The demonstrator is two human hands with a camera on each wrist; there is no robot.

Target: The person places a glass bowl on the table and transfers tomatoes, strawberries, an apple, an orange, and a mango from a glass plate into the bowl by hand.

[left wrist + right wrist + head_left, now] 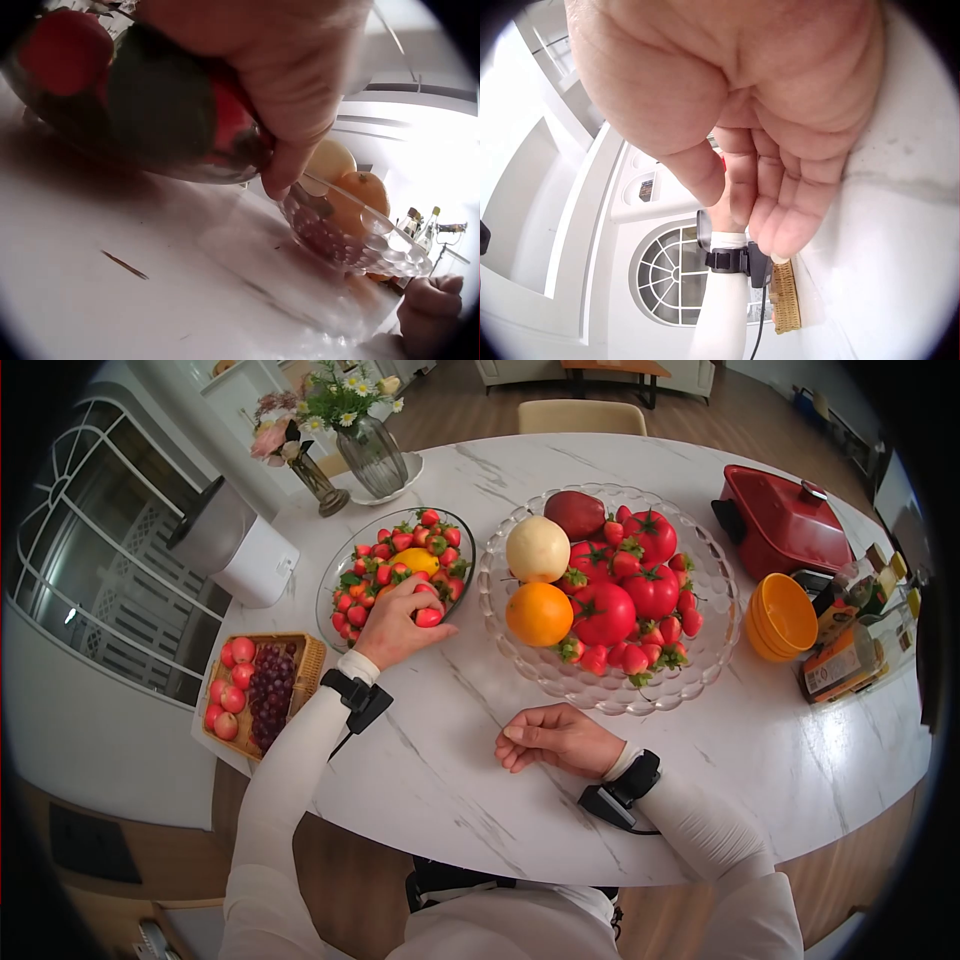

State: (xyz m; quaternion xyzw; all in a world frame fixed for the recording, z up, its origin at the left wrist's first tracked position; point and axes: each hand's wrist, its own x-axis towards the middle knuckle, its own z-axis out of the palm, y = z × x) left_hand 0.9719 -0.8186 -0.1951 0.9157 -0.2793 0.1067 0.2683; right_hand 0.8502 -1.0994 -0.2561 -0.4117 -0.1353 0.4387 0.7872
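Observation:
My left hand (pixel 403 625) reaches over the near right side of a glass bowl (pixel 330 592) heaped with strawberries (pixel 402 541) and a lemon (pixel 416 561). A strawberry (pixel 428 617) shows between its index finger and thumb, and I cannot tell whether they pinch it. In the left wrist view the thumb (pixel 283 171) points down beside the bowl's rim, while the other fingers are hidden. Loosely curled, my right hand (pixel 565 740) rests on the marble-look table (pixel 440 760) with nothing in it; its palm and bent fingers (pixel 787 214) fill the right wrist view.
A scalloped clear fruit bowl (pixel 640 703) holds tomatoes, an orange, a pale round fruit, a dark red fruit and strawberries. Left is a wicker basket (pixel 310 670) of grapes and pinkish-red fruit. Orange bowls (pixel 780 618), bottles and a red cooker (pixel 785 520) stand right; vases (pixel 375 455) stand behind.

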